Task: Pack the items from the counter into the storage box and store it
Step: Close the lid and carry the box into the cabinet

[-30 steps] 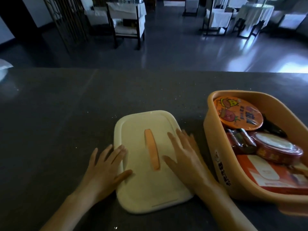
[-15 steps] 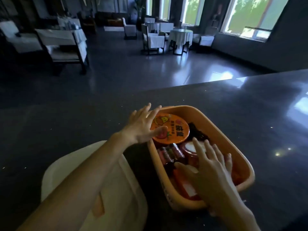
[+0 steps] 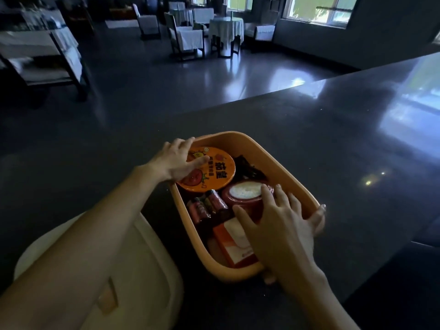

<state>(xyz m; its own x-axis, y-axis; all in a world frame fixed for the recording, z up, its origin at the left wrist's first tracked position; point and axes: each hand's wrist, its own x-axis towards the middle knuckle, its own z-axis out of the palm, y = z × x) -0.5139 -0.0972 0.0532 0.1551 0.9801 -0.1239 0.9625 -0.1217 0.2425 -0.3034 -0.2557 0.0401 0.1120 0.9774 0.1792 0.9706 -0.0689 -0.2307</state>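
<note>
- The orange storage box (image 3: 273, 160) stands open on the dark table (image 3: 345, 144), near its front edge, with no lid on it.
- Inside, at the far end, a round orange-lidded cup (image 3: 212, 170) lies tilted against the wall, its printed top facing up.
- Just beside it, nearer the middle, sits a red round tub (image 3: 245, 194) with a pale top.
- To the left of the tub lie several dark wrapped sticks (image 3: 207, 206), side by side.
- A dark crinkled packet (image 3: 247, 169) is tucked against the far right wall.
- At the near end an orange-and-white carton (image 3: 234, 241) lies flat, partly hidden.
- The left hand (image 3: 176, 160) rests on the box's far left corner, fingers spread over the rim and the cup's lid, loose rather than clenched.
- The right hand (image 3: 281, 225) lies spread over the near right side, fingertips curling round the outer rim; not closed on any item.
- The cream lid (image 3: 142, 270) lies flat on the table left of the box, under the left forearm, its orange handle (image 3: 108, 297) upward.
</note>
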